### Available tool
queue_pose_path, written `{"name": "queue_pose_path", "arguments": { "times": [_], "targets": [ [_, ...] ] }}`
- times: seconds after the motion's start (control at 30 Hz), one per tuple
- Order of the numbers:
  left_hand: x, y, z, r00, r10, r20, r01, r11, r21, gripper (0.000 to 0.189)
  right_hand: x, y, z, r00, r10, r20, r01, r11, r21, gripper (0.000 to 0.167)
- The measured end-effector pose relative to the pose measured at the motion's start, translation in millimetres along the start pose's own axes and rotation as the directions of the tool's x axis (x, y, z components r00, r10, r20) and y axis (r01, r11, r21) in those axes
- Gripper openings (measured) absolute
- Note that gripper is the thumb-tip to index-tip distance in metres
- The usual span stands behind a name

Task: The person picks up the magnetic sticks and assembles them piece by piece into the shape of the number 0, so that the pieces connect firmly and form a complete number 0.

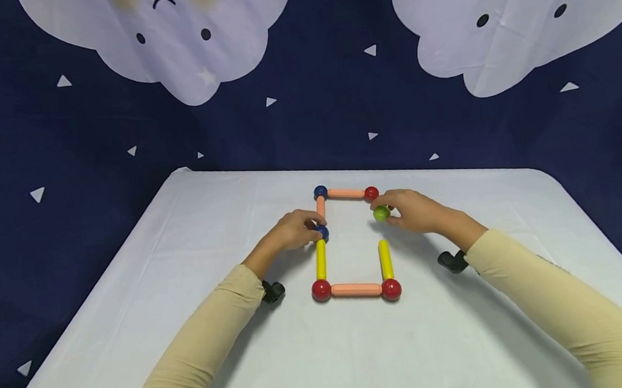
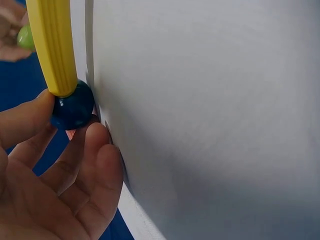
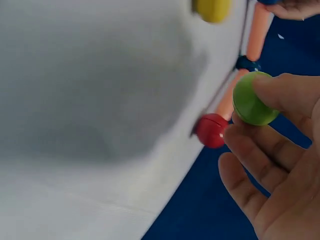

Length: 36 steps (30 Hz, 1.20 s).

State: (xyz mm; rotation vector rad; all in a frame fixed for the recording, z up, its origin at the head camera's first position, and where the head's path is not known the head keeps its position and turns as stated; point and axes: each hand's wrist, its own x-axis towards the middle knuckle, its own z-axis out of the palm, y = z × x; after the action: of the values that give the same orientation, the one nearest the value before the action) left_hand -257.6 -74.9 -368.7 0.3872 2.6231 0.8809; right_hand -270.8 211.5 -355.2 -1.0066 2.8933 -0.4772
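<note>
My left hand (image 1: 296,229) pinches a blue ball (image 2: 73,106) between thumb and fingers. A yellow stick (image 1: 321,259) runs from that ball toward me to a red ball (image 1: 321,290), and an orange stick (image 1: 320,208) joins it on the far side. In my right hand (image 1: 412,210) a green ball (image 3: 254,98) is pinched by thumb and fingers. The green ball is between the far red ball (image 1: 371,193) and the free upper end of the right yellow stick (image 1: 385,259), touching neither stick end in the head view.
A near orange stick (image 1: 356,289) links two red balls, the right one (image 1: 391,289) bearing the yellow stick. At the far side, another orange stick (image 1: 346,193) connects a blue ball (image 1: 320,192) to a red one. Beneath everything lies a white tabletop (image 1: 133,305), before a dark blue curtain (image 1: 316,120).
</note>
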Motion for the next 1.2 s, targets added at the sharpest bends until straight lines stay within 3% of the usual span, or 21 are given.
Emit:
{"name": "queue_pose_path", "arguments": {
  "times": [0.17, 0.5, 0.83, 1.2],
  "targets": [
    [0.0, -1.2, -1.2, 1.000, -0.005, 0.016, 0.006, 0.999, -0.033, 0.033, -13.7, 1, 12, 0.998, 0.033, 0.053, -0.035, 0.999, 0.033, 0.033],
    [1.1, -3.7, -0.2, 1.000, -0.014, 0.023, 0.016, 0.998, -0.068, 0.035, -19.6, -5, 28, 0.997, -0.077, 0.007, 0.077, 0.995, 0.068, 0.033],
    [1.2, -1.7, 0.8, 1.000, -0.016, 0.021, 0.018, 0.998, -0.064, 0.035, -23.9, -7, 35, 0.993, -0.117, 0.031, 0.118, 0.993, 0.000, 0.033],
    [0.6, -0.7, 1.8, 1.000, -0.024, 0.015, 0.025, 0.998, -0.054, 0.034, -25.4, -9, 35, 0.990, -0.138, 0.021, 0.138, 0.990, 0.012, 0.027]
  ]
}}
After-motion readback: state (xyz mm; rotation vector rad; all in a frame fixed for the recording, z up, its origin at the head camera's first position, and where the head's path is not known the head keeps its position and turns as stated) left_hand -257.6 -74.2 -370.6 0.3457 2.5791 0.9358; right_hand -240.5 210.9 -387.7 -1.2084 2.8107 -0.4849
